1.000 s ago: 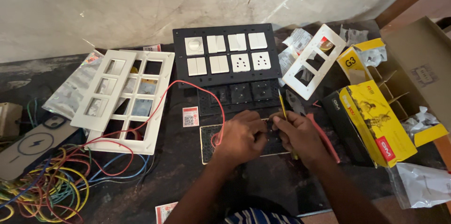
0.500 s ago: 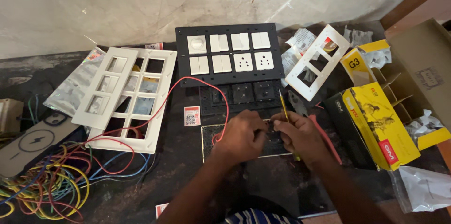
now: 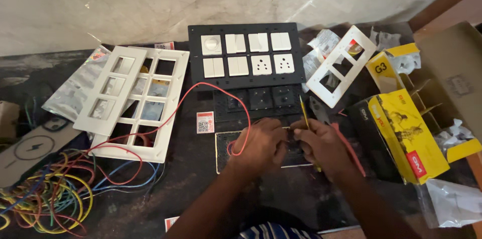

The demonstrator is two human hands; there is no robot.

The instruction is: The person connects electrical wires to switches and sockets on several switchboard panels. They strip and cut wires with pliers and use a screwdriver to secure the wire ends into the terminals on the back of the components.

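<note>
My left hand (image 3: 259, 146) is closed over a small dark part lying on a clear-edged black plate (image 3: 223, 149), and a red wire (image 3: 201, 99) loops out from under its fingers. My right hand (image 3: 321, 146) grips a thin yellow-handled tool (image 3: 303, 110) whose tip points away from me, and it meets the left hand over the same dark part. Just beyond the hands lies a black switch panel (image 3: 246, 86) with white switches and sockets in its upper rows and dark modules below.
A white multi-window frame (image 3: 131, 99) lies at left over a foil bag. A smaller white frame (image 3: 341, 64) and pliers (image 3: 317, 108) sit at right, beside yellow boxes (image 3: 406, 133). Tangled coloured wires (image 3: 45, 199) fill the lower left.
Both hands stay together over the dark part, with only small shifts of the fingers. The view has drifted slightly.
</note>
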